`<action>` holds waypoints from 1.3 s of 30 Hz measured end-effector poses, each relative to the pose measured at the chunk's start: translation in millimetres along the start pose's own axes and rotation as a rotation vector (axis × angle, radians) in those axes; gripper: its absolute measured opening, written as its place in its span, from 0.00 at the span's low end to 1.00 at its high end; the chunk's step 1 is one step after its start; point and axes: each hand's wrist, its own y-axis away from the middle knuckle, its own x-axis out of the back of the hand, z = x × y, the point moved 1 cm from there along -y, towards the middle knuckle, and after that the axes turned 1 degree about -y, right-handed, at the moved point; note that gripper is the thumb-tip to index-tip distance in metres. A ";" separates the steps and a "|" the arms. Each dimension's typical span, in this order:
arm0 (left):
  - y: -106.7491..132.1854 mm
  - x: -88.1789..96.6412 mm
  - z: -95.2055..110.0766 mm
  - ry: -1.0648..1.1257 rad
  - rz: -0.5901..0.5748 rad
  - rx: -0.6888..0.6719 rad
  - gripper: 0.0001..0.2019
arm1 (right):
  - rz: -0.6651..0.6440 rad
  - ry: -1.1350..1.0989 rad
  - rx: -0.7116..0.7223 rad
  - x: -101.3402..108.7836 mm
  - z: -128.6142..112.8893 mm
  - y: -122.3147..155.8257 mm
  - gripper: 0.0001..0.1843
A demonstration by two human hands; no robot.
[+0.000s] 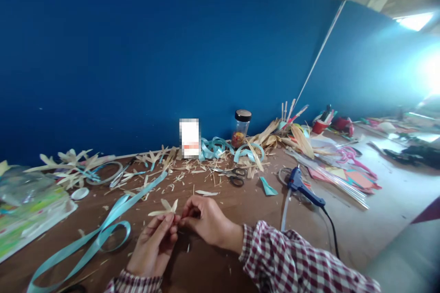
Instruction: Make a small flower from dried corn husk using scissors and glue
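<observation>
Just above the brown tabletop, my left hand (156, 240) pinches a pale corn-husk flower (167, 207) between thumb and fingers, its pointed petals fanning out past the fingertips. My right hand (210, 222) meets the left at the flower's base. Its thumb and forefinger are pressed together, and whatever lies between them is hidden. A loose husk strip (206, 193) rests on the table beyond the right hand. To the left, a light blue ribbon (99, 238) lies in loops. Farther back are black-handled scissors (237, 177).
At the right, a blue glue gun (304, 187) trails its black cord. A black-lidded jar (241, 128) stands against the blue wall, near curled ribbon (216, 149) and dry husks (271, 137). Finished-looking husk flowers (70, 162) and a plastic bag (25, 213) sit at the left.
</observation>
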 end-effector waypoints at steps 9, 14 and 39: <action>2.3 -0.4 0.2 0.007 0.006 0.046 0.10 | -0.030 0.267 0.133 -0.9 -8.7 4.3 0.04; -1.1 4.0 -1.2 0.021 0.041 0.030 0.11 | -0.205 0.565 0.207 32.4 -30.6 2.2 0.12; -2.4 3.7 -6.1 -0.076 0.011 0.041 0.09 | -0.453 1.802 -0.061 255.2 -2.5 -12.0 0.08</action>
